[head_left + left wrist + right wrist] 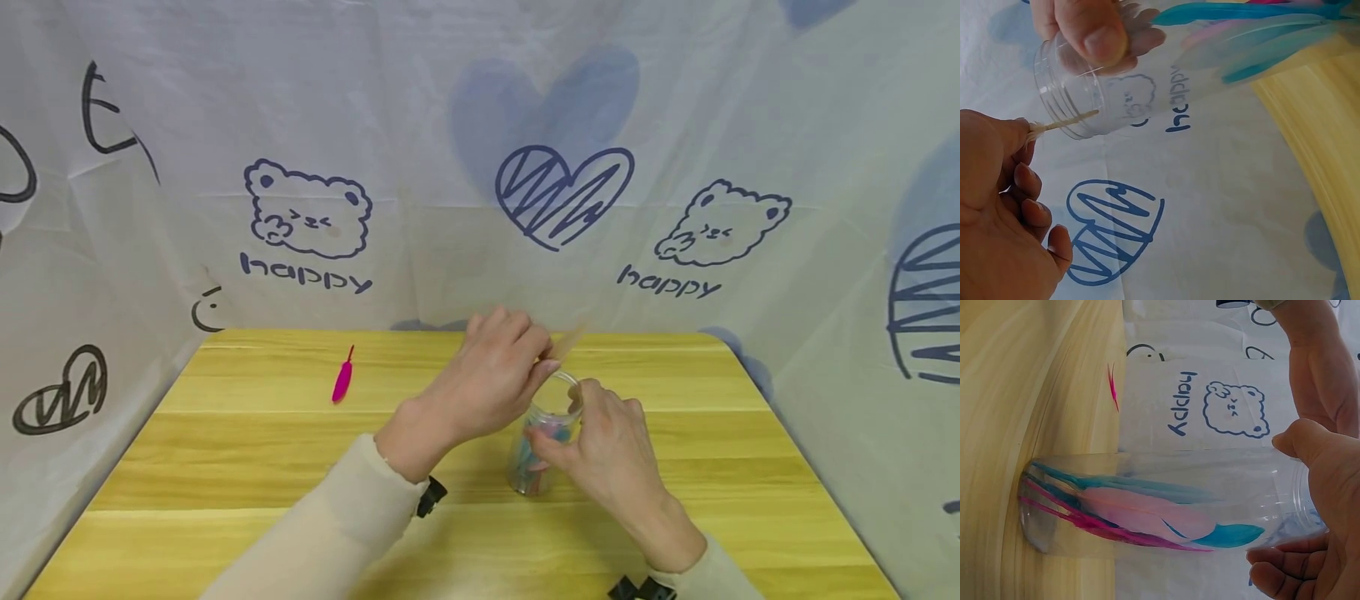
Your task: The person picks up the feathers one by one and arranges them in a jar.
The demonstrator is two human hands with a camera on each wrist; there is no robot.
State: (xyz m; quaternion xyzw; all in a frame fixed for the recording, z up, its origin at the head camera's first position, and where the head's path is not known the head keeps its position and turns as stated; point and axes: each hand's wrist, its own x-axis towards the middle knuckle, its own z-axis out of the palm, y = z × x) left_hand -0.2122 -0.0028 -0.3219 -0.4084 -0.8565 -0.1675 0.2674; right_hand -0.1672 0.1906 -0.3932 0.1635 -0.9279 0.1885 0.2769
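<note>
A clear jar (pixel 1235 469) without a lid stands on the table, holding several feathers: blue, pale pink (pixel 1141 509) and magenta. My right hand (pixel 611 442) grips it round the neck, thumb on the near side. Above the mouth, my left hand (pixel 491 375) pinches a cream feather (pixel 1063 124) between thumb and finger. In the left wrist view the feather's thin stem points into the jar's opening; its pale vane shows faintly beyond the left hand in the head view.
A magenta feather (pixel 342 382) lies on the wooden table (pixel 247 467), left of the jar. White cloth (pixel 420 250) printed with hearts and bears hangs behind the table and along both sides.
</note>
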